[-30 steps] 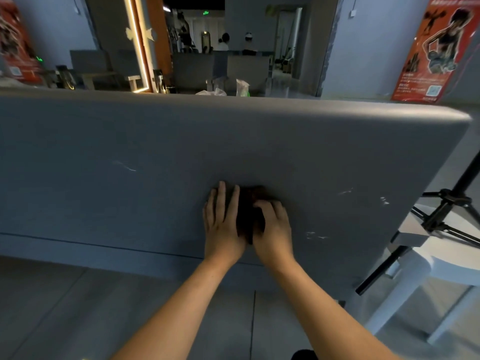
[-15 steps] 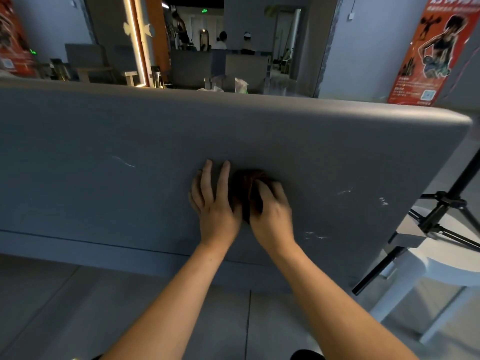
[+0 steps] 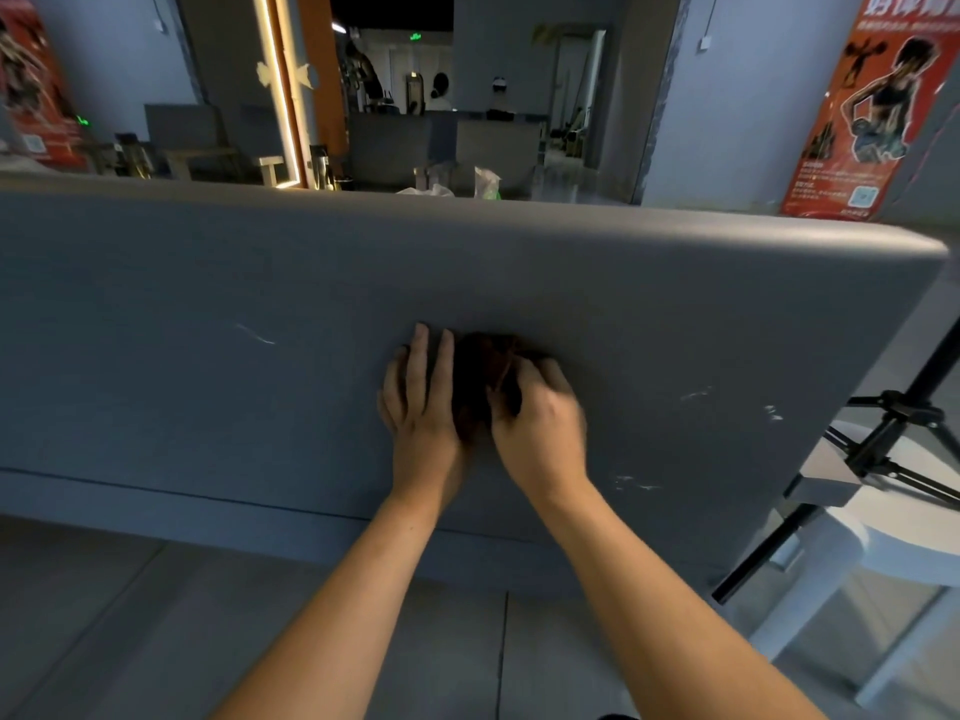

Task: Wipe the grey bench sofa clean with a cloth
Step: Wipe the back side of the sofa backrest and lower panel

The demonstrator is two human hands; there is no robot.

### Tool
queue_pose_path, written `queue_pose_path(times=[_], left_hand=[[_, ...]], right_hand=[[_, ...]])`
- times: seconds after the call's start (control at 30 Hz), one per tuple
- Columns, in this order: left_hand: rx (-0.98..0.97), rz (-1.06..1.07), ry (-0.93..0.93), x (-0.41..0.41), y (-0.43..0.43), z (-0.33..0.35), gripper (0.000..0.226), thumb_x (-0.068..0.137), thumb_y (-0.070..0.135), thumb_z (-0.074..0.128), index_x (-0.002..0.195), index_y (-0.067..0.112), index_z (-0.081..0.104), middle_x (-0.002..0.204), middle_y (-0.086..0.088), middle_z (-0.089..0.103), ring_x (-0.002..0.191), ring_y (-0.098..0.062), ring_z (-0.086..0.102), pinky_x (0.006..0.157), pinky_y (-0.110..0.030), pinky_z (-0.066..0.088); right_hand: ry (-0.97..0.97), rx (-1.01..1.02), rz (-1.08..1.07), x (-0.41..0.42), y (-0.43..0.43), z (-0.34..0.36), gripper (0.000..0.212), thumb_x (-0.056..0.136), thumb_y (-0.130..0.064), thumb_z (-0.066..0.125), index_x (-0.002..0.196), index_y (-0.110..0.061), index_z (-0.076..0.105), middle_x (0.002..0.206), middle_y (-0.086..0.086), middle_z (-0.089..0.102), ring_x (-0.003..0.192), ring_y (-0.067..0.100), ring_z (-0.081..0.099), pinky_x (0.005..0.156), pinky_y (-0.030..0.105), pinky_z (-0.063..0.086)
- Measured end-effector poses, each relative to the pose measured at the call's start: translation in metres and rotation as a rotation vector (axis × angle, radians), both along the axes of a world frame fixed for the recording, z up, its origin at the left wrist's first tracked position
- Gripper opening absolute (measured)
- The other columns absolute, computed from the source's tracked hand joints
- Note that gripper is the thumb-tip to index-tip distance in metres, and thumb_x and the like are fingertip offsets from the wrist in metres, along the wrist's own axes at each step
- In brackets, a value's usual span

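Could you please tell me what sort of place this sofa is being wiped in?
Probably a gym or fitness studio's lobby: an orange poster of a person holding weights hangs on the right wall, and a reception-like counter stands beyond the grey bench sofa, where the right hand grips the cloth.

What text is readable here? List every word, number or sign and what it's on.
Nothing can be quoted.
Right orange poster: white characters, small print, QR code, all too blurred.
Left poster: QR code, print blurred.
Green sign far back: too small.
Grey bench sofa, cloth: no text.
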State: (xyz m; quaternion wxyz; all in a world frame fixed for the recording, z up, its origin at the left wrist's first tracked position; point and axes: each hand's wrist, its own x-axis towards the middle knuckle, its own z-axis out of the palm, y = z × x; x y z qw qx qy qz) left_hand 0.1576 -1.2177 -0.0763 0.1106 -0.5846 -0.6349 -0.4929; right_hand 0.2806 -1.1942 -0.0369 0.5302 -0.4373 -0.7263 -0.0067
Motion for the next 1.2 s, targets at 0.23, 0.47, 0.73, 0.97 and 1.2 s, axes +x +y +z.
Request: queue_pose_path(times=[0.23,0.47,0.73,0.97,1.2], left_hand=[[0.118,0.073,0.054,0.005,0.004,0.004,0.082,0.091,0.020,0.073,0.159,0.021,0.026,0.167,-0.005,0.016,0.145,-0.036,0.023,0.117,-0.056,0.025],[0.124,0.017,0.035,-0.008,0.001,0.001,0.086,0.096,0.022,0.069,0.161,0.023,0.013,0.167,-0.003,0.015,0.147,-0.035,0.023,0.122,-0.045,0.020],[0.115,0.067,0.027,0.003,0.003,0.002,0.076,0.096,0.029,0.063,0.159,0.011,0.025,0.167,-0.004,0.017,0.147,-0.034,0.027,0.120,-0.045,0.014],[0.142,0.059,-0.020,0.005,0.006,0.005,0.074,0.097,0.030,0.063,0.159,0.014,0.026,0.166,-0.003,0.019,0.147,-0.028,0.023,0.120,-0.044,0.019],[0.149,0.011,-0.126,0.003,0.006,0.012,0.070,0.097,0.026,0.063,0.158,0.018,0.029,0.162,0.000,0.024,0.138,-0.024,0.026,0.113,-0.034,0.029]], right_hand=[[0.348,-0.044,-0.151,0.028,0.006,0.015,0.031,0.086,-0.017,0.063,0.110,0.000,0.068,0.104,0.018,0.062,0.087,0.035,0.058,0.073,0.033,0.040],[0.247,-0.204,0.059,-0.046,-0.015,0.005,0.024,0.094,-0.017,0.059,0.115,-0.011,0.069,0.113,0.005,0.061,0.094,0.026,0.063,0.079,0.039,0.055],[0.363,-0.022,-0.147,0.042,-0.006,0.010,0.023,0.087,-0.008,0.068,0.109,-0.004,0.073,0.103,0.015,0.062,0.086,0.025,0.057,0.071,0.022,0.037],[0.691,-0.228,-0.074,0.008,-0.003,0.020,0.024,0.089,-0.024,0.064,0.103,-0.007,0.073,0.102,0.008,0.061,0.089,0.021,0.060,0.083,0.038,0.050],[0.423,-0.293,0.109,-0.042,-0.013,0.016,0.020,0.093,-0.017,0.060,0.109,-0.014,0.072,0.112,0.000,0.058,0.095,0.018,0.059,0.084,0.038,0.053]])
